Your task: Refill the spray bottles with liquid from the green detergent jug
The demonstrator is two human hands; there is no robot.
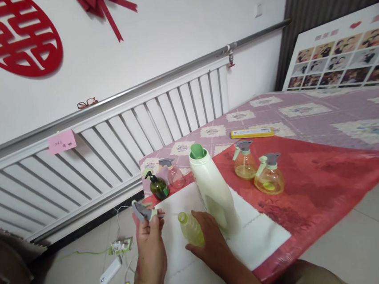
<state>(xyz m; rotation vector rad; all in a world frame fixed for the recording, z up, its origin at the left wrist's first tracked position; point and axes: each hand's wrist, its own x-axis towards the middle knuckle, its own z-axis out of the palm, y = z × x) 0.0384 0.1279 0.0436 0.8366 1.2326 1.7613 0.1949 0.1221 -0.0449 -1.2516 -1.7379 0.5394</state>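
My left hand pinches a grey and pale green spray head by its collar, just left of the white paper. My right hand is wrapped round a yellow, see-through bottle with an uncapped neck, tilted slightly to the left over the paper. Right behind that hand stands a tall pale green jug, its mouth open and showing a green inner spout. Two yellow spray bottles, one nearer and one farther, stand upright on the red cloth with grey spray heads on.
A dark green pump bottle and a pink spray bottle stand at the back left. White paper lies on the red cloth. A yellow and white box lies farther back. Behind the table is a radiator.
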